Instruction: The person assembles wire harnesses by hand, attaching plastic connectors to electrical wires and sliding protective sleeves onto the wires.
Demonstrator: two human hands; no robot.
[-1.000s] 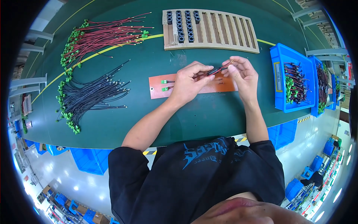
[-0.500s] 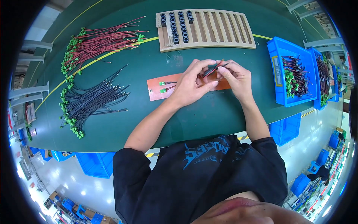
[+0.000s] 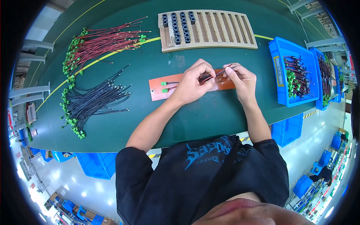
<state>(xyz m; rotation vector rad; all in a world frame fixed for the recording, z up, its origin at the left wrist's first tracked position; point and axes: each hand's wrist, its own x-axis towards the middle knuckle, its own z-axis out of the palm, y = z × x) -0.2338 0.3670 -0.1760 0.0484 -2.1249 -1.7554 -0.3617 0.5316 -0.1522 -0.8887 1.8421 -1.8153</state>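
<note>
An orange board lies on the table in front of me. Two green connectors sit at its left part, and their wires run beneath my left hand. That hand is closed on red and black wires, which show between its thumb and fingers. My right hand pinches the far ends of these wires just above the board's right part. The wires stretch slantwise between both hands. Fingers hide part of their length, and I cannot make out the exact tips.
Red wires and black wires with green connectors lie in two bundles at left. A slotted wooden rack with black ring-shaped parts stands at the back. Blue bins with wired connectors are on the right.
My right hand has shifted slightly right and its fingers have drawn closer to the wire ends. My left fingers have curled further round the wires, which now show more length between the hands.
</note>
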